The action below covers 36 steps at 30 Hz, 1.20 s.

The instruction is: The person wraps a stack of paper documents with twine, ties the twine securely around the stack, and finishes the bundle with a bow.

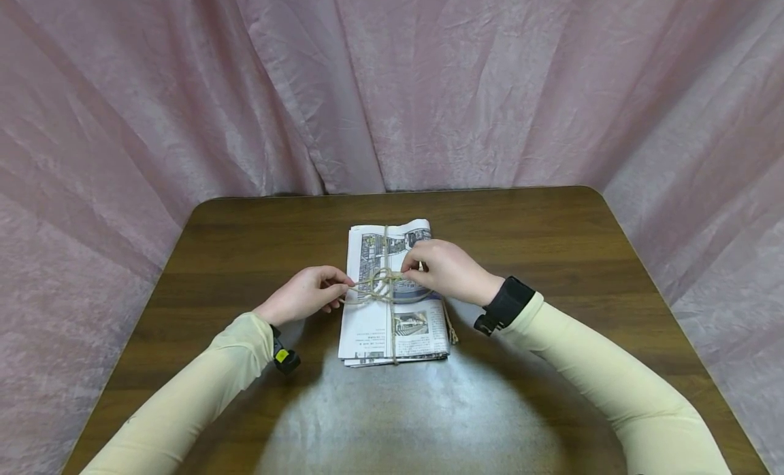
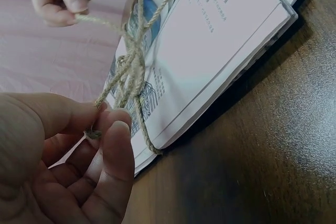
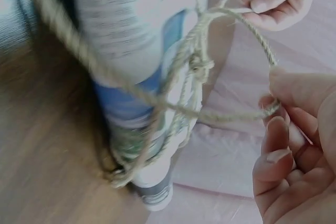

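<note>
A stack of folded newspapers [image 1: 367,329] lies on the table, tan twine [image 1: 388,325] running lengthwise and crosswise over it. Near its middle the twine gathers in a loose knot [image 2: 134,64] with loops. Left of the knot, my left hand [image 1: 306,295] pinches a strand between thumb and fingers. On the other side, my right hand [image 1: 450,265] pinches a loop of twine [image 3: 231,116] between thumb and index finger. Both hands are close over the top sheet. A twine end [image 1: 452,329] hangs past the stack's right edge.
The brown wooden table [image 1: 245,237] has rounded far corners and a bright reflection in front of the stack. Pink curtains [image 1: 459,87] hang behind it and along both sides. Each wrist wears a black strapped camera [image 1: 508,305].
</note>
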Each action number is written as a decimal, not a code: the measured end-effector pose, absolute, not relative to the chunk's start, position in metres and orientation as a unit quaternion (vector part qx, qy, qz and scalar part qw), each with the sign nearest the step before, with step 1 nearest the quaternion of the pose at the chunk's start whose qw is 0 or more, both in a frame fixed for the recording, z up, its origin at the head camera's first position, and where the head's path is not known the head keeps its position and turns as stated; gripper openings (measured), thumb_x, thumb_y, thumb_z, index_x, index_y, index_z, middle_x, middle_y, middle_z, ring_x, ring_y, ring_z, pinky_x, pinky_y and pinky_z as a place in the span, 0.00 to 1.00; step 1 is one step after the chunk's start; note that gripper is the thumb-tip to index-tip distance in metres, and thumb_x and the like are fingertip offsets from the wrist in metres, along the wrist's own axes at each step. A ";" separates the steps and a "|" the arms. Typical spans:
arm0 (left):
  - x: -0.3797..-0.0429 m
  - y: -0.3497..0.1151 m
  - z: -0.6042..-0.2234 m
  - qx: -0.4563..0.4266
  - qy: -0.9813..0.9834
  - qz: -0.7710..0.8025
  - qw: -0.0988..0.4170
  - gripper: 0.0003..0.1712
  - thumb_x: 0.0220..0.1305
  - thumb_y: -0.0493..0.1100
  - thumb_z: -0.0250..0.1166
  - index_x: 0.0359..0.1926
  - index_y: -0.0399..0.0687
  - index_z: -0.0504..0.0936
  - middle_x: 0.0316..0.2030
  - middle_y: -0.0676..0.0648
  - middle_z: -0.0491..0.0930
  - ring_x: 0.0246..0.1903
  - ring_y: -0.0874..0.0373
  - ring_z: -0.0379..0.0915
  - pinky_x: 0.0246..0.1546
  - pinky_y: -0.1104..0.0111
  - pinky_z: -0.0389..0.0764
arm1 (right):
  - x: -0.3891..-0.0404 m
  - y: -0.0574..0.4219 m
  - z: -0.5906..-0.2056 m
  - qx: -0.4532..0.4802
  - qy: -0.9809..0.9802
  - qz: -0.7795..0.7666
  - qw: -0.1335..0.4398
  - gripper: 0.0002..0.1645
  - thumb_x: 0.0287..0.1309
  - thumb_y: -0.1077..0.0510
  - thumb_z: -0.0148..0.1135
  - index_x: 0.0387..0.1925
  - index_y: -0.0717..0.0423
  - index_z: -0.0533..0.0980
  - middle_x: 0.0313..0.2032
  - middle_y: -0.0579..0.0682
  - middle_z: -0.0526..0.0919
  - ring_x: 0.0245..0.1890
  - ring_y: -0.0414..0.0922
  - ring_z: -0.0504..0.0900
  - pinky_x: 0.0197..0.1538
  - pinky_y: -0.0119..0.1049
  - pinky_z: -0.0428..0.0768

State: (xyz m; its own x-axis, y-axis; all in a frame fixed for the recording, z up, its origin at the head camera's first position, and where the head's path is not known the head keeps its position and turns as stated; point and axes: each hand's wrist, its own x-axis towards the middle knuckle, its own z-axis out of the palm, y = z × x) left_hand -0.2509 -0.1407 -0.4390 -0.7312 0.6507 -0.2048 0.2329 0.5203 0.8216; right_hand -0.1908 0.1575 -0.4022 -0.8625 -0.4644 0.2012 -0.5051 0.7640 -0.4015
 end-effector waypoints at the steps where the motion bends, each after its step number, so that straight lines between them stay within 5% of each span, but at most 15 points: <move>1: -0.251 -0.141 -0.439 0.265 0.835 0.410 0.253 0.12 0.76 0.43 0.61 0.53 0.44 0.85 0.37 0.44 0.84 0.33 0.51 0.79 0.37 0.54 0.84 | -0.192 0.156 -0.401 0.254 -0.938 0.229 0.047 0.01 0.65 0.57 0.70 0.36 0.48 0.87 0.33 0.38 0.79 0.31 0.40 0.73 0.36 0.36 0.73; 10: -0.251 -0.143 -0.443 0.263 0.841 0.398 0.254 0.11 0.74 0.44 0.64 0.52 0.47 0.86 0.38 0.45 0.84 0.32 0.48 0.79 0.32 0.54 0.82 | -0.206 0.139 -0.393 0.218 -0.943 0.244 0.063 0.02 0.65 0.56 0.70 0.35 0.48 0.86 0.32 0.39 0.79 0.32 0.41 0.77 0.37 0.35 0.74; 36: -0.249 -0.144 -0.452 0.281 0.849 0.370 0.251 0.09 0.74 0.44 0.63 0.46 0.46 0.86 0.37 0.47 0.84 0.31 0.54 0.77 0.32 0.61 0.79 | -0.236 0.120 -0.419 0.134 -0.953 0.270 -0.024 0.05 0.61 0.61 0.64 0.32 0.50 0.84 0.28 0.43 0.82 0.28 0.41 0.77 0.38 0.37 0.75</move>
State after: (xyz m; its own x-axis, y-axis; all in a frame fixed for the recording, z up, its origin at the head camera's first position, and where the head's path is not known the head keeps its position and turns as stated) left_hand -0.2488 -0.1441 -0.4518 -0.7164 0.6626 -0.2187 0.2911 0.5686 0.7694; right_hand -0.2361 0.1196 -0.4188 -0.9628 -0.2687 0.0272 -0.2431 0.8187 -0.5202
